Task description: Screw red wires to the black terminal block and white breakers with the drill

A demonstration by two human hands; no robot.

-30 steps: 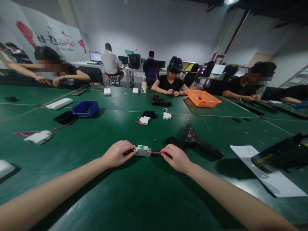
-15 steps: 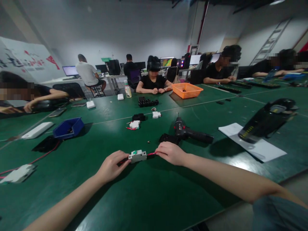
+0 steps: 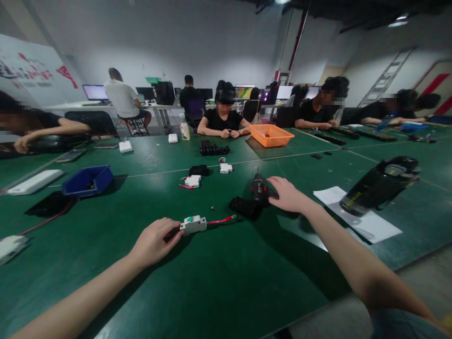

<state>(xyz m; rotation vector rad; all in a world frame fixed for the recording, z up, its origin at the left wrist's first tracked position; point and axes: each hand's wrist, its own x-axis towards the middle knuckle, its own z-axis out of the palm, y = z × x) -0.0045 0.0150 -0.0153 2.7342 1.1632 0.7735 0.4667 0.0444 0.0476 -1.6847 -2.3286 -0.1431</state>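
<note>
My left hand [image 3: 155,240] is closed at the left end of a white circuit breaker [image 3: 193,225] with a green switch, pinching it and the dark lead there. From the breaker's right end a red wire [image 3: 219,221] with a metal lug sticks out freely. My right hand [image 3: 290,195] lies around the handle of a black cordless drill [image 3: 259,188], thumb and fingers on either side; the palm hides most of the handle. Beside the drill's base sits a black block [image 3: 243,207]. Small screws [image 3: 212,207] lie beyond the breaker.
Further breakers [image 3: 192,181] lie mid-table. A blue bin [image 3: 88,181] stands at left, an orange basket [image 3: 271,135] at the far side. At right a black bottle [image 3: 379,186] stands on paper [image 3: 383,230]. Several people sit around the table.
My right hand has let go of the red wire and moved right and away from me to the drill. My left hand keeps hold of the breaker. The view has shifted slightly.
</note>
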